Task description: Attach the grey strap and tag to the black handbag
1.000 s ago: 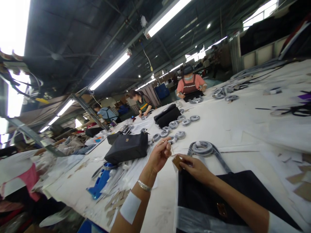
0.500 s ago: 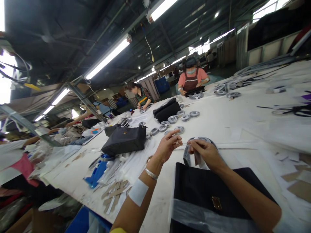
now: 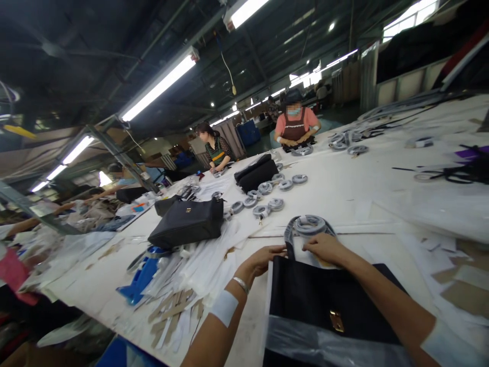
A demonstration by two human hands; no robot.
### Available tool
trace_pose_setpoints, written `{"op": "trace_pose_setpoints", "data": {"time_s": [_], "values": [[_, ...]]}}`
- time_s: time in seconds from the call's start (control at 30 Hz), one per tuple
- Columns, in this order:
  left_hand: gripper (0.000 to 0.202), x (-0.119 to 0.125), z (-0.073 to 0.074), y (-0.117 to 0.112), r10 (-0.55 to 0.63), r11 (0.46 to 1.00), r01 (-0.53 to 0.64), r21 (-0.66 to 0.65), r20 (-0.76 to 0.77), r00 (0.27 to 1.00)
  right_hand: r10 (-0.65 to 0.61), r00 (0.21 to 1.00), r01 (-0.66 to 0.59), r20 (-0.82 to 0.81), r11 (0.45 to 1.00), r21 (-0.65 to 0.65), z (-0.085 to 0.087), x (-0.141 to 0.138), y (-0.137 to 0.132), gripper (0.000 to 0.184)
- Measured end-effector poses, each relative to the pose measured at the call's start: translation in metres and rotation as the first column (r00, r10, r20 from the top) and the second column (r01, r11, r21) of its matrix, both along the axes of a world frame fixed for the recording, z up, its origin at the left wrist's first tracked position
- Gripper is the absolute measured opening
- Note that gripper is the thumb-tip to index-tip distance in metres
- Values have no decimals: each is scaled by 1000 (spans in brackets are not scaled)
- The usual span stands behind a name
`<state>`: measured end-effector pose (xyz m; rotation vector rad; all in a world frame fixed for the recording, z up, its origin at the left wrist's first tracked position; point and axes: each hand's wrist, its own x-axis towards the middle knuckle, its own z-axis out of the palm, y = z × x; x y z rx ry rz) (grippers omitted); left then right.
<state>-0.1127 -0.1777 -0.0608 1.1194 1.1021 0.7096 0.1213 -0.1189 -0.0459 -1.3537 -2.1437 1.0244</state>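
Observation:
A black handbag [image 3: 309,295] with a gold clasp [image 3: 336,321] lies in front of me, clear plastic across its lower part. Its wrapped handle [image 3: 289,244] arches away from me. My left hand [image 3: 263,259] is at the bag's far left corner, fingers stretched towards the handle base; its thumb is hidden. Inside the handle arch, my right hand [image 3: 324,248] has its fingers curled together in a pinch. Whatever they hold is too small to make out. A wrapped strap coil [image 3: 310,223] sits just beyond this hand, within the arch.
A dark grey handbag [image 3: 187,224] lies to the left, near a blue tape dispenser [image 3: 139,280] and cardboard strips [image 3: 171,311]. Several strap coils [image 3: 265,188] lie beside a black folded bag [image 3: 256,173]. Two co-workers [image 3: 296,125] stand across the table. Plastic sheets [image 3: 443,214] cover the right side.
My left hand has come down to the bag's left corner. My right hand has lowered slightly inside the handle. The camera view has shifted a little right.

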Motion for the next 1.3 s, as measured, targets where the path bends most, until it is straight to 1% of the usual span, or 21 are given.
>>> {"op": "trace_pose_setpoints", "data": {"time_s": [0.07,0.13,0.23,0.33,0.4,0.47,0.53,0.63,0.7,0.73,0.8,0.83,0.9,0.97,1.0,1.03,1.07,1.13,1.17,1.23,1.3], "values": [[57,3,1,0,-19,999,16,46,56,998,61,998,-62,-34,997,-36,-2,-6,-6,24],[62,5,1,2,-34,997,27,76,88,996,122,989,-128,-83,989,-75,-2,-12,-13,38],[68,5,-1,5,-39,996,31,80,96,995,175,972,-193,-158,975,-109,0,-17,-21,51],[63,0,1,5,-26,997,21,78,67,997,203,958,-225,-200,970,-93,2,-18,-24,50],[55,-6,8,1,0,995,-4,98,41,999,213,955,-230,-209,971,-61,3,-16,-23,45],[48,-14,18,-5,41,991,-44,123,25,999,193,958,-202,-212,979,-25,4,-14,-21,36],[45,-21,30,-11,88,986,-92,142,34,996,132,965,-132,-225,991,12,4,-11,-17,28],[44,-26,44,-20,158,974,-175,144,119,980,11,964,-1,-264,999,40,5,-8,-12,33],[45,-23,50,-25,188,968,-216,127,202,961,-29,954,39,-300,999,26,7,-5,-10,34],[45,-20,52,-27,196,967,-229,116,243,950,-19,940,16,-340,1000,-12,8,-4,-11,34],[46,-11,56,-30,206,964,-247,98,313,927,35,897,-92,-441,990,-109,12,-3,-13,39],[46,-7,57,-31,211,962,-257,94,344,915,62,864,-162,-499,974,-160,14,-3,-15,42],[46,-1,57,-31,224,955,-282,90,399,889,96,772,-315,-628,916,-248,18,-2,-19,45],[47,4,57,-30,243,946,-311,88,441,864,112,685,-436,-720,855,-281,21,-2,-23,50],[48,5,56,-29,253,942,-325,87,455,854,120,655,-472,-746,836,-280,22,-3,-24,54],[50,7,55,-28,263,937,-338,84,464,846,134,651,-476,-747,839,-264,22,-4,-25,57],[52,7,54,-27,275,933,-350,80,468,840,153,678,-443,-719,866,-233,22,-6,-26,56],[56,9,51,-26,295,926,-370,76,464,835,179,774,-325,-608,935,-139,21,-10,-27,45],[58,10,50,-26,305,922,-379,77,455,836,180,821,-265,-542,961,-81,20,-13,-27,39],[59,11,48,-25,324,915,-393,89,414,851,171,885,-169,-433,985,43,17,-16,-26,35],[60,11,45,-24,343,910,-402,101,360,868,145,907,-106,-395,987,118,14,-18,-24,36]]}}
